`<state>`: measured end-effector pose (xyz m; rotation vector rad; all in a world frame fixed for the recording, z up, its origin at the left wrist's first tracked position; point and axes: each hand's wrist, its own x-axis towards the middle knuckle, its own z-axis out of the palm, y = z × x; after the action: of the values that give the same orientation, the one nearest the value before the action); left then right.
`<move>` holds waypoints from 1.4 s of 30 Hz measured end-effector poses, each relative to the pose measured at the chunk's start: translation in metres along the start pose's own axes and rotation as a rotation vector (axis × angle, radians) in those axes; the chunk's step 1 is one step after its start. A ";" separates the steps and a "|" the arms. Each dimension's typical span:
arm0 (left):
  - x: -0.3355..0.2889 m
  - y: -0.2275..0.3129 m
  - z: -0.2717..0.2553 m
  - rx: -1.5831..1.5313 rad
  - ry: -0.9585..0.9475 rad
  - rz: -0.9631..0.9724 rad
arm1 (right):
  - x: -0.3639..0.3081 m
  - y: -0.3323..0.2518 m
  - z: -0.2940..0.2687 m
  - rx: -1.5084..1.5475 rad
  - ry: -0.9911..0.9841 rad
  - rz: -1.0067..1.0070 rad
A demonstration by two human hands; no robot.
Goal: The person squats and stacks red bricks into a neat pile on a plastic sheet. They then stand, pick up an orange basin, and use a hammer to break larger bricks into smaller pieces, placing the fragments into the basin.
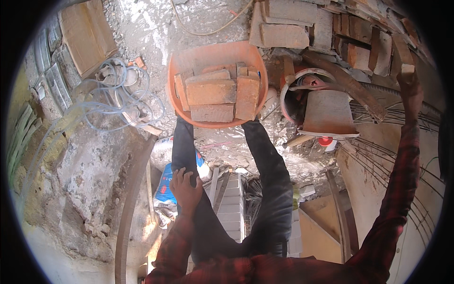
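My right arm reaches out to the far right. There my right hand (411,90) is closed on the near end of a brick (402,49), beside the stacked bricks (359,31); its fingers show only in part. My left hand (186,189) lies on my left leg with its fingers apart, holding nothing. In front of my feet stands an orange tub (213,48). Several reddish bricks (211,92) are in it, some flat and some on edge.
Right of the tub, a second orange tub (331,134) holds mixed things beside wooden beams (350,85) and thin steel rods (392,165). Clear hose (124,92) lies coiled at left, near a brown board (87,35). A blue and white sack (165,187) sits by my left leg.
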<state>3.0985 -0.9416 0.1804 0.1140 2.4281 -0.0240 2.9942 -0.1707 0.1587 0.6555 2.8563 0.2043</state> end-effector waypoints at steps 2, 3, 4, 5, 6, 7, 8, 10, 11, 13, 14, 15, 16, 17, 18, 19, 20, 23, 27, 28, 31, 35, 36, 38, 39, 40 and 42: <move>0.004 -0.008 -0.002 0.019 -0.011 -0.001 | -0.011 -0.032 -0.037 -0.035 -0.136 0.040; 0.006 -0.012 -0.003 0.010 -0.022 -0.009 | -0.018 -0.051 -0.057 -0.024 -0.173 0.028; 0.007 -0.017 -0.004 0.001 -0.027 -0.009 | -0.035 -0.073 -0.079 0.014 -0.195 0.088; 0.008 -0.021 -0.006 0.000 -0.037 -0.014 | -0.053 -0.097 -0.102 0.140 -0.164 0.035; 0.010 -0.027 -0.008 0.007 -0.034 -0.018 | -0.076 -0.122 -0.127 0.301 -0.147 0.075; 0.012 -0.032 -0.010 0.018 -0.043 -0.018 | -0.100 -0.149 -0.155 0.359 -0.196 0.069; 0.015 -0.036 -0.011 0.010 -0.045 -0.014 | -0.121 -0.179 -0.172 0.454 -0.221 0.166; 0.021 -0.048 -0.017 0.018 -0.054 0.007 | -0.164 -0.247 -0.194 0.807 -0.320 0.131; 0.023 -0.053 -0.021 0.004 -0.052 0.015 | -0.177 -0.286 -0.186 0.931 -0.449 0.138; 0.030 -0.063 -0.027 -0.024 -0.032 0.041 | -0.193 -0.371 -0.140 1.303 -0.726 0.167; 0.032 -0.067 -0.030 -0.032 -0.029 0.039 | -0.198 -0.413 -0.115 1.297 -0.821 0.088; 0.034 -0.072 -0.033 -0.036 -0.026 0.039 | -0.210 -0.462 -0.085 1.401 -0.810 0.142; 0.036 -0.077 -0.036 -0.037 -0.028 0.039 | -0.215 -0.508 -0.053 1.148 -0.901 0.167; 0.038 -0.082 -0.039 -0.034 -0.031 0.038 | -0.223 -0.548 -0.025 1.116 -0.870 0.159; 0.039 -0.087 -0.040 -0.031 -0.050 0.026 | -0.233 -0.582 0.000 1.039 -0.870 0.154; 0.040 -0.092 -0.041 -0.029 -0.051 0.021 | -0.242 -0.609 0.022 0.928 -0.898 0.172; 0.043 -0.098 -0.042 -0.024 -0.052 0.027 | -0.251 -0.627 0.041 1.008 -0.850 0.168; 0.051 -0.118 -0.046 -0.049 -0.063 0.030 | -0.270 -0.652 0.083 1.080 -0.854 0.206; 0.061 -0.137 -0.053 -0.077 -0.070 0.047 | -0.255 -0.621 0.113 1.030 -0.987 0.059; 0.064 -0.140 -0.056 -0.082 -0.076 0.048 | -0.246 -0.610 0.116 0.986 -1.042 0.032; 0.074 -0.145 -0.063 -0.090 -0.099 0.062 | -0.207 -0.573 0.117 1.029 -1.279 -0.090; 0.087 -0.146 -0.076 -0.087 -0.104 0.083 | -0.198 -0.562 0.105 0.486 -1.055 -0.121; 0.091 -0.145 -0.079 -0.086 -0.101 0.093 | -0.200 -0.565 0.103 0.425 -1.049 -0.154; 0.096 -0.142 -0.084 -0.082 -0.112 0.103 | -0.220 -0.578 0.101 0.370 -0.780 -0.204; 0.098 -0.139 -0.087 -0.079 -0.114 0.109 | -0.228 -0.585 0.103 0.323 -0.797 -0.199; 0.100 -0.136 -0.088 -0.071 -0.118 0.117 | -0.238 -0.593 0.105 0.328 -0.766 -0.204; 0.102 -0.130 -0.090 -0.038 -0.135 0.115 | -0.249 -0.606 0.118 0.345 -0.526 -0.176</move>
<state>2.9513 -1.0594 0.1804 0.2267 2.2822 0.0645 2.9884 -0.8109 -0.0228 0.4257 2.4262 -0.4340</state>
